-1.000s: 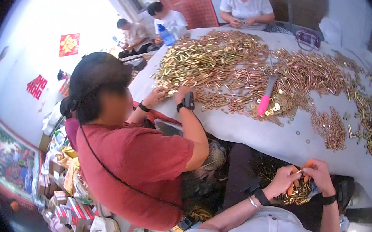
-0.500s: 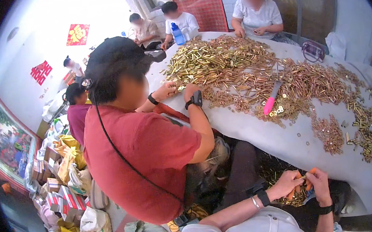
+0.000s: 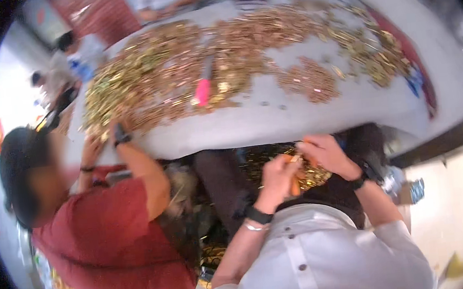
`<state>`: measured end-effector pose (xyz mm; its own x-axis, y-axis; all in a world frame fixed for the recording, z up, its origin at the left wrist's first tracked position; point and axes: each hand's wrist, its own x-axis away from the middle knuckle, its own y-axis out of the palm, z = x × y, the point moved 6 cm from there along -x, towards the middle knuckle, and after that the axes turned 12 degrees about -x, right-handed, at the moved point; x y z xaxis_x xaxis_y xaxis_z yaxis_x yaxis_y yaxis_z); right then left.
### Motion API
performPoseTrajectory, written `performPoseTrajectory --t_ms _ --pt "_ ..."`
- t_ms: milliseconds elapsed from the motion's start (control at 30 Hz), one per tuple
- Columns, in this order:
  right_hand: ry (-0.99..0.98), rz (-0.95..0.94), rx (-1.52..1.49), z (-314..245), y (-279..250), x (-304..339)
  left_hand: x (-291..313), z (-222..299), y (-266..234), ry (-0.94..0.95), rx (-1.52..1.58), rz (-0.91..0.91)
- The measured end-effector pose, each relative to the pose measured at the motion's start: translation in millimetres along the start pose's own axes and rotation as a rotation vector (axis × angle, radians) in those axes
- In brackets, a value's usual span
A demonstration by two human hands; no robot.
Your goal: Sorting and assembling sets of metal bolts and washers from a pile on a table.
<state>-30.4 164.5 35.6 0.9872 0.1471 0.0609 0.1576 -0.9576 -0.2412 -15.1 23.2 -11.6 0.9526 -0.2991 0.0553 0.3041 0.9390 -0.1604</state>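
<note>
My left hand (image 3: 275, 178) and my right hand (image 3: 326, 155) meet over my lap, just below the white table's front edge (image 3: 296, 121). Both are closed around a small orange piece (image 3: 296, 183) held between them; the blur hides its exact shape. Under my hands lies a heap of small gold metal pieces (image 3: 317, 176) on a dark cloth. My left wrist wears a black band and a thin bracelet, my right wrist a black watch.
A broad spread of gold and copper-coloured small parts (image 3: 190, 65) covers the table, with a pink-handled tool (image 3: 202, 91) lying in it. A person in a red shirt (image 3: 107, 240) sits at my left, both hands at the pile's edge. Other people sit at the far side.
My view has swung and tilted, so the table now fills the top. My hands stay together over my lap. The person in red keeps both hands at the pile.
</note>
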Motion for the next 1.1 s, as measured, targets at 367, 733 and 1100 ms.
performPoseTrajectory --t_ms 367,733,1100 --pt "0.023 0.106 -0.394 -4.1 -2.4 16.8 9.2 18.4 10.4 -0.250 0.245 -0.170" --pt "-0.130 0.034 -0.530 -9.1 -3.5 20.7 3.9 17.5 4.5 -0.235 0.320 -0.116" --pt "0.225 0.104 -0.571 3.4 -17.4 26.7 2.9 16.1 5.4 -0.267 0.309 -0.141"
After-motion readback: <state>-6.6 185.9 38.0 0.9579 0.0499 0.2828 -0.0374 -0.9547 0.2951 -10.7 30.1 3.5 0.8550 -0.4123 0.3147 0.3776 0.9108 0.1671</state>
